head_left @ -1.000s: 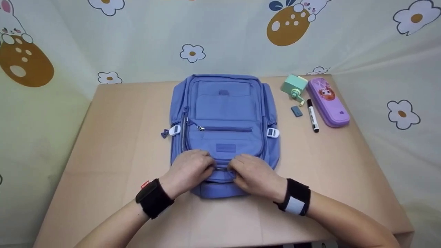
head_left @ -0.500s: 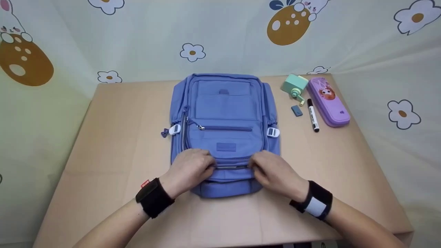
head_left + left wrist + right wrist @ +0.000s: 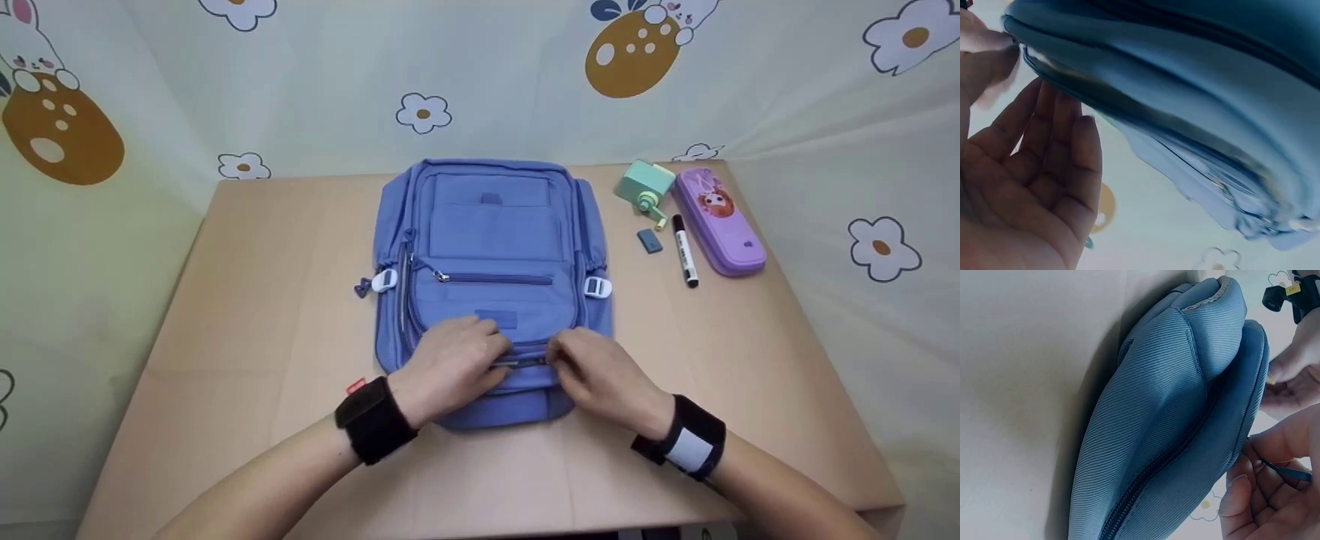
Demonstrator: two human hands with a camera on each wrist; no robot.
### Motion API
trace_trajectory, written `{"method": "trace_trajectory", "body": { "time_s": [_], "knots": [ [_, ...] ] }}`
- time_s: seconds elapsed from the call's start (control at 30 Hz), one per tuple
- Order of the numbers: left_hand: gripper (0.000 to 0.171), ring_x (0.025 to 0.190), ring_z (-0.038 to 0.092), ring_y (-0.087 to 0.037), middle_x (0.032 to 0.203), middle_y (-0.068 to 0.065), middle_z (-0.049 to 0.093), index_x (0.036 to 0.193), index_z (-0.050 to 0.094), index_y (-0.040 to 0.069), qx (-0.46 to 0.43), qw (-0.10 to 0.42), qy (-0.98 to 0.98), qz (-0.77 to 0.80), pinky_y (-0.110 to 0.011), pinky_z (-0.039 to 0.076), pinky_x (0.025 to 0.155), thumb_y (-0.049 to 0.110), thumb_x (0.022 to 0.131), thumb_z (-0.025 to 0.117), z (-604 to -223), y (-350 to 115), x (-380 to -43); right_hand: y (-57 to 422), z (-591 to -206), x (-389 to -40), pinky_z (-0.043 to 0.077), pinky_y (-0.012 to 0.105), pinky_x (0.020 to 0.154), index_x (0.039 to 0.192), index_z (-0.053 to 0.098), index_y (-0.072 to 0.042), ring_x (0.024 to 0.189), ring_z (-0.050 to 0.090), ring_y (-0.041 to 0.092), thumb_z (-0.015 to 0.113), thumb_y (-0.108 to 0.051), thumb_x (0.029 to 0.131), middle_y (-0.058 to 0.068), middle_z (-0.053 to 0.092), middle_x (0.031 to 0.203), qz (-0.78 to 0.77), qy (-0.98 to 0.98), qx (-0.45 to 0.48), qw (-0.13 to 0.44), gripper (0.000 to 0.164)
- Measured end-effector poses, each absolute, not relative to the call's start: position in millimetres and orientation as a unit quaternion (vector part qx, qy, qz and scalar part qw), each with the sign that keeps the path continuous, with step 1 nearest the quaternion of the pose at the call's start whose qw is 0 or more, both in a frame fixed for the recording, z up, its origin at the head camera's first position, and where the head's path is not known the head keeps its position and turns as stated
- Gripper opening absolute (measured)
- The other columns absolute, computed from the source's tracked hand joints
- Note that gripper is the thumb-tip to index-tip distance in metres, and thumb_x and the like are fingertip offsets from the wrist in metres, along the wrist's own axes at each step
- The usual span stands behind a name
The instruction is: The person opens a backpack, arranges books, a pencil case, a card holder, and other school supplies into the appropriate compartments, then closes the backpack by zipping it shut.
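Note:
A blue backpack (image 3: 491, 232) lies flat on the table, its front facing up and its base towards me. My left hand (image 3: 457, 360) bends over the lower front pocket, fingertips gripping the fabric beside the zip line. Just to the right, my right hand (image 3: 611, 379) pinches a zip pull (image 3: 1292, 473), whose thin blue tab shows between the fingers in the right wrist view. Between the hands runs a short stretch of the pocket zip (image 3: 529, 362). The left wrist view has the pocket's edge (image 3: 1129, 115) passing above my left fingers.
Right of the backpack stand a green hand-crank pencil sharpener (image 3: 645, 184), a small dark eraser (image 3: 649, 241), a black-capped marker (image 3: 685, 251) and a purple pencil case (image 3: 720, 221). Patterned curtain (image 3: 337, 75) encloses the cardboard-coloured table (image 3: 247, 300) at the back and sides.
My right hand first slid right along the lower pocket, then stayed near its right end. After that my left hand shifted right, closer to it. The backpack has kept its place.

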State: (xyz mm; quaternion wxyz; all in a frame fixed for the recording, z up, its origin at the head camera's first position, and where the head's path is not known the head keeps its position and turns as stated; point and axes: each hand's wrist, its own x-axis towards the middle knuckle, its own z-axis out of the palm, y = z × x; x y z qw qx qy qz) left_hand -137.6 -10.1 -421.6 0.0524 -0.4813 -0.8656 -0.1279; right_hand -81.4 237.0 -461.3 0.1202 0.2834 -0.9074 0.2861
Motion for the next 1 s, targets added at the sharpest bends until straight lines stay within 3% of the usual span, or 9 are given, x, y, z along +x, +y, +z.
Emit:
{"method": "trace_trajectory", "body": {
  "time_s": [0.5, 1.0],
  "knots": [
    [0.017, 0.061, 0.058, -0.018, 0.069, 0.002, 0.062, 0.07, 0.066, 0.015, -0.491, 0.157, -0.855, -0.057, -0.032, 0.046, 0.05, 0.02, 0.084, 0.073, -434.5, 24.7, -133.2, 237.7, -464.3, -79.9, 0.049, 0.031, 0.067, 0.095, 0.058, -0.012, 0.078, 0.055, 0.011, 0.067, 0.005, 0.081, -0.005, 0.059, 0.086, 0.292, -0.899, 0.292, 0.147, 0.024],
    [0.015, 0.064, 0.06, -0.02, 0.071, 0.0, 0.063, 0.072, 0.067, 0.012, -0.483, 0.118, -0.864, -0.079, -0.035, 0.049, 0.051, 0.018, 0.085, 0.072, -432.8, 23.7, -134.7, 259.0, -464.9, -78.9, 0.053, 0.034, 0.074, 0.098, 0.061, -0.012, 0.084, 0.059, 0.015, 0.068, 0.008, 0.081, -0.001, 0.062, 0.089, 0.276, -0.914, 0.266, 0.136, 0.027]
  ]
}}
